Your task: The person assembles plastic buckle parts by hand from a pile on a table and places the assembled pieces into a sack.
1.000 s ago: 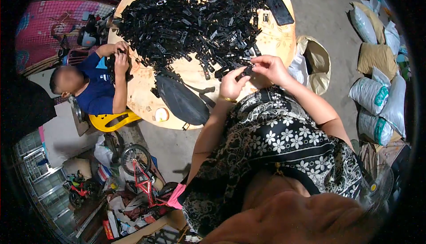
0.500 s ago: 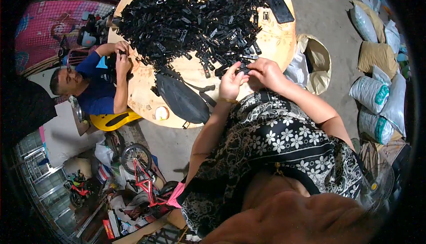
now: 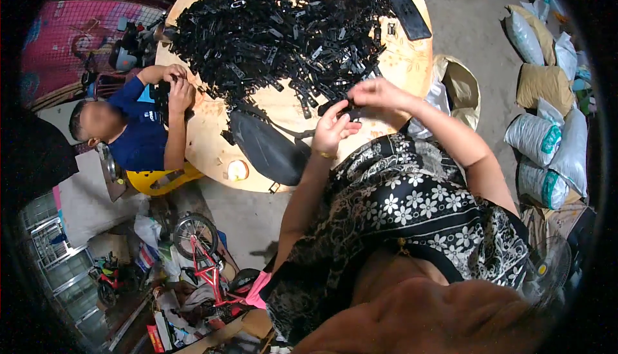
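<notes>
Both hands meet over the near edge of a round wooden table, below a large heap of small black plastic clip-like pieces. My left hand is palm up with its fingers curled, a dark bit showing at the fingertips. Close above it, my right hand has thumb and fingers pinched together. Whatever lies between the fingers is too small and dark to name. A few black pieces lie just behind my left fingertips. To the left of my hands rests a dark flat bag with a strap.
Across the table's left side, a person in a blue shirt handles something small. Two phones lie at the far right, one a black phone. A small round container stands near the front edge. An open sack stands right of the table.
My right hand has drawn slightly up and left, its fingers lifting off my left hand's. My left hand has shifted a little down and left. The whole view has tilted slightly.
</notes>
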The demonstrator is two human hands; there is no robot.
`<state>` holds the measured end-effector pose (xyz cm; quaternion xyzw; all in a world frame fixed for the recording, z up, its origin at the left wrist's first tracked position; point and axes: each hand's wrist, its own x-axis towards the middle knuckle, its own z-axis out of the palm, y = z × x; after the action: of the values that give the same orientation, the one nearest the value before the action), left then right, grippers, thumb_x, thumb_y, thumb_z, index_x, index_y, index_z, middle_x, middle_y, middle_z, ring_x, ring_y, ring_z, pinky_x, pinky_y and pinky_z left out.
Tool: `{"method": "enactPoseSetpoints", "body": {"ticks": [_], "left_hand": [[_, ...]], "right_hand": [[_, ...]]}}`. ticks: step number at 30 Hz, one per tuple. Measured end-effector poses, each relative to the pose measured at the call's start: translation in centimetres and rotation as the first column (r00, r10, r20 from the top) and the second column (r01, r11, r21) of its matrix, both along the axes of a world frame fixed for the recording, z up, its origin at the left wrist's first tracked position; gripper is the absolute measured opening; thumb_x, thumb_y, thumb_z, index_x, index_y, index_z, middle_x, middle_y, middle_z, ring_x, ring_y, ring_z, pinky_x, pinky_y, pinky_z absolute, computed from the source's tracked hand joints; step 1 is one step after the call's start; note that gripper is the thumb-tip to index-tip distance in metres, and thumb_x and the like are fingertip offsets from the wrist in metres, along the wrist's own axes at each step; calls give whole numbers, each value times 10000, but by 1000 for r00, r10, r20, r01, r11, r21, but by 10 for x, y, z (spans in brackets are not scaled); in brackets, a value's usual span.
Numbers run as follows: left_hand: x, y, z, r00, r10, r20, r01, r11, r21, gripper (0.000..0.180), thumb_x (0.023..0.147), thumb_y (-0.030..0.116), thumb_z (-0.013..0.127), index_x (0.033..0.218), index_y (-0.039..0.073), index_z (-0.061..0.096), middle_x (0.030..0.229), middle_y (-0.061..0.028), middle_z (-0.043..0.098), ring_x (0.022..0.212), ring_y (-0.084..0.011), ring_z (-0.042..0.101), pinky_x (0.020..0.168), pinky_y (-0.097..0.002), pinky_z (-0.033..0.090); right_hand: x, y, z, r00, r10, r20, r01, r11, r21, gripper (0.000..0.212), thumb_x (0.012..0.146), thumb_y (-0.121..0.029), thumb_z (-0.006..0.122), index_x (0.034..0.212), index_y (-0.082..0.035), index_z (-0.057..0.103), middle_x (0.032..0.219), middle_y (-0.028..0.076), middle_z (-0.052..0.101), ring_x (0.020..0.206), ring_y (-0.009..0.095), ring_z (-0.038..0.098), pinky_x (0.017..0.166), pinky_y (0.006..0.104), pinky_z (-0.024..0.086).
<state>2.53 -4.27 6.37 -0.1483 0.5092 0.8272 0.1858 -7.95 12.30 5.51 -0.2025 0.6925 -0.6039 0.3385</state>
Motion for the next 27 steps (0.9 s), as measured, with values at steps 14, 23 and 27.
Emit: {"method": "enactPoseSetpoints", "body": {"ticks": [14,23,27], "left_hand": [[-3,7,12,980,197,19,-198,979,57,367,884,170,355,1195,-23,323,1039,-194,491,873,-326,557,752,-379,472],[-6,14,13,979,191,-70,-196,978,-66,341,883,115,334,1186,-43,321,1062,-167,473,877,-267,557,759,-332,470],[-7,22,10,986,138,-92,-144,988,-59,342,883,115,341,1184,-48,332,1090,-164,457,878,-233,544,777,-324,462]], "right_hand": [[-77,-17,3,348,240,-906,195,927,320,257,622,-128,586,868,-65,547,823,60,519,853,223,472,726,336,382],[21,7,43,967,-44,-251,62,996,65,226,819,-195,488,920,-19,588,807,125,610,710,198,589,648,281,455],[29,11,40,878,-75,-473,132,987,88,204,792,-179,507,874,-14,594,790,153,600,734,259,589,653,309,460]]}}
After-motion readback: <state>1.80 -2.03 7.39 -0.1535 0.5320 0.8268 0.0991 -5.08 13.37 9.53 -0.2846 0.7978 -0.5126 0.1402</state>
